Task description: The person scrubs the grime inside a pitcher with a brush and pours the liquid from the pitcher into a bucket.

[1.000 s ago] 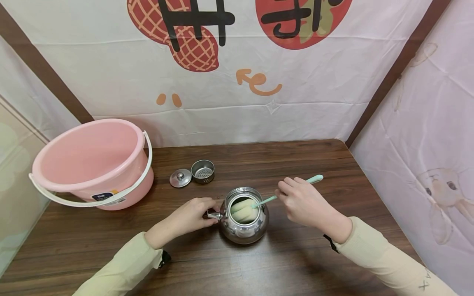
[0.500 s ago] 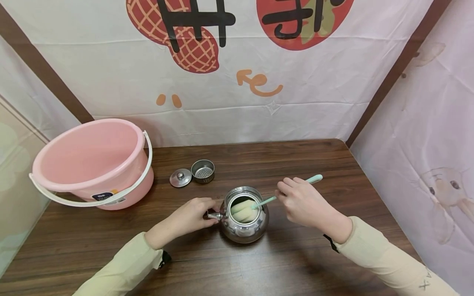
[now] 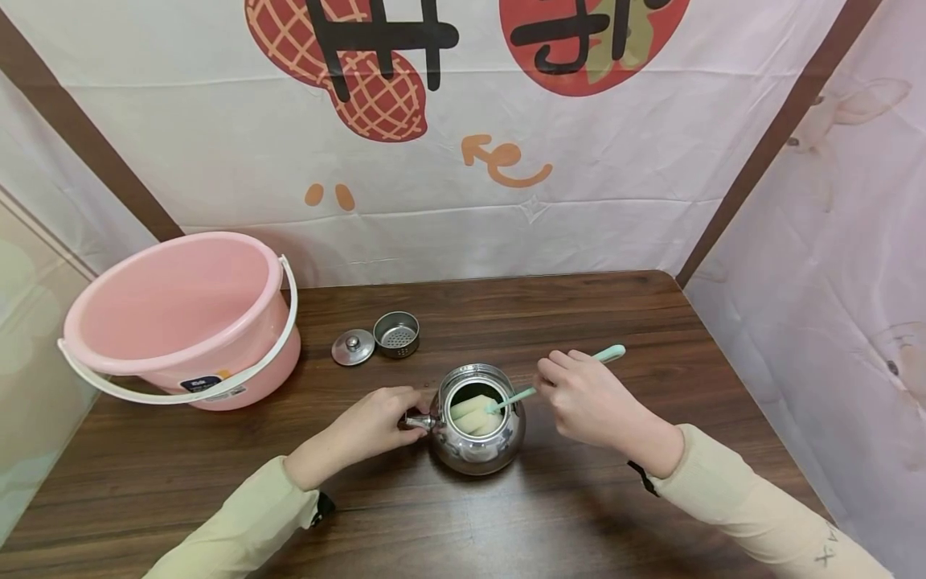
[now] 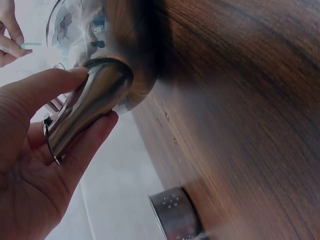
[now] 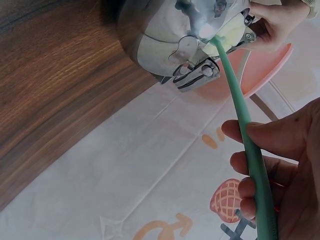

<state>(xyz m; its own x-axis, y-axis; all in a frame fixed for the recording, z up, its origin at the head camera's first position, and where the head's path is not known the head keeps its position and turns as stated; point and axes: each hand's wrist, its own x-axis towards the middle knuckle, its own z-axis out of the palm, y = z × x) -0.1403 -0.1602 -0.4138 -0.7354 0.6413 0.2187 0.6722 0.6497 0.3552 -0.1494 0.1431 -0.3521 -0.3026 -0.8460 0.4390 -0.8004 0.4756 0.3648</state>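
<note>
A shiny steel teapot (image 3: 479, 457) stands on the wooden table with its round mouth uncovered. My left hand (image 3: 376, 422) holds its spout (image 4: 97, 92), thumb on one side and fingers on the other, as the left wrist view shows. My right hand (image 3: 589, 400) grips the green handle (image 5: 246, 125) of a sponge brush between thumb and fingers. The brush's pale sponge head (image 3: 473, 416) sits inside the teapot's mouth, its lower part hidden. From there the handle slants up to the right, its rounded end (image 3: 611, 353) sticking out past my hand.
Behind the teapot, to the left, a small steel lid (image 3: 353, 347) lies beside a perforated strainer cup (image 3: 396, 335). A large pink bucket (image 3: 210, 297) with a white bail handle stands at the left. Printed fabric (image 3: 434, 233) hangs behind the table (image 3: 579, 314).
The sponge head has shifted slightly inside the teapot's mouth. My right hand has moved a little left with the brush, while my left hand keeps its hold on the spout.
</note>
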